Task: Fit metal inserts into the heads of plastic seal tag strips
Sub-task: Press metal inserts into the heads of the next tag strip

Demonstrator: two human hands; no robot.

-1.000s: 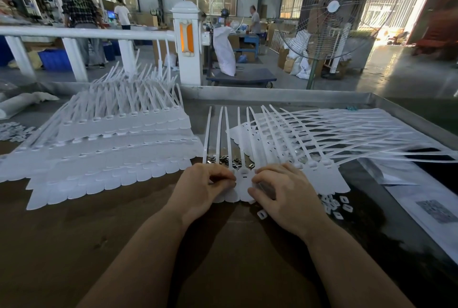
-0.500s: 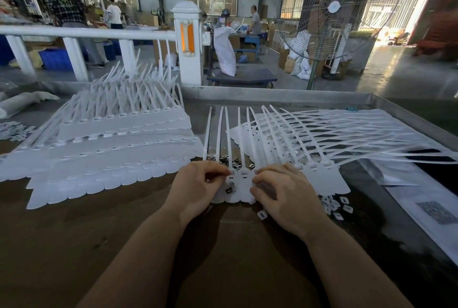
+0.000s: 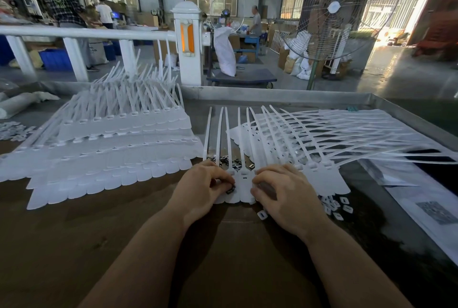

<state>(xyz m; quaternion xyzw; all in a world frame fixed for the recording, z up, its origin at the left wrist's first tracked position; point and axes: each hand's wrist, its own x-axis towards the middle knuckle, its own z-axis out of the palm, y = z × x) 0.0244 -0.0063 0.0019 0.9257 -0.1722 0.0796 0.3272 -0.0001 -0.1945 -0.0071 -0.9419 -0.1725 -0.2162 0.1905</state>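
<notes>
Pinching metal insert (image 3: 230, 189), left hand (image 3: 201, 188) beside strip head (image 3: 244, 178); right hand (image 3: 285, 193) curled, pressing strips.
</notes>
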